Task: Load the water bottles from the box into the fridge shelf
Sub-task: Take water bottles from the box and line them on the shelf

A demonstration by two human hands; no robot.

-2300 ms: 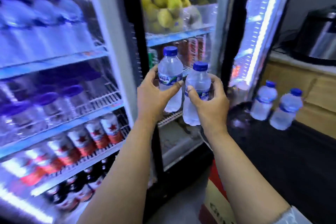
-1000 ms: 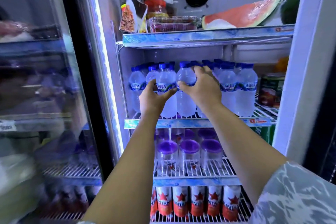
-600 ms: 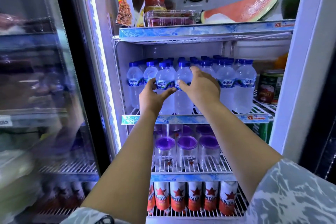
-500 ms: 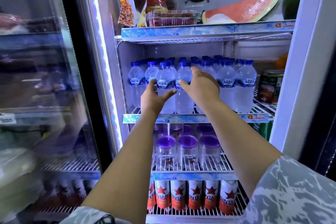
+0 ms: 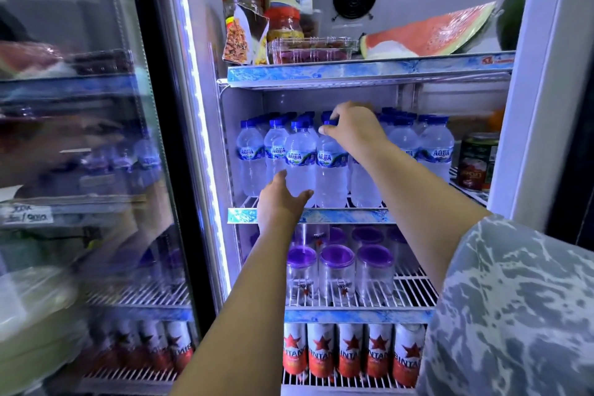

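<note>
Water bottles (image 5: 331,167) stand upright in packed rows on the fridge shelf (image 5: 308,215), labels facing forward; this shelf serves as the landmark below.

Right hand (image 5: 352,127): above the shelf, at cap height of the front row. Its fingers curl over the blue cap (image 5: 331,122) of one front-row bottle and pinch it. Risk: a pull or sideways push applied this high on a tall, narrow bottle would tilt it into its touching neighbours, and the row could topple forward off the shelf lip.

Left hand (image 5: 281,198): at the front edge of the shelf, fingers straight and apart, holding nothing. The fingertips appear to touch the base of a front-row bottle (image 5: 300,167). Risk: a push here would slide the base inward while the top lags, and the bottle could rock.

Further out: the front bottles stand close to the shelf edge with no rail visible. Below the shelf stand purple-lidded cups (image 5: 337,270), and lower still red-star cans (image 5: 350,350); a falling bottle would probably drop past the shelf fronts to the floor. The glass door (image 5: 96,170) stands open left of the shelf.
</note>
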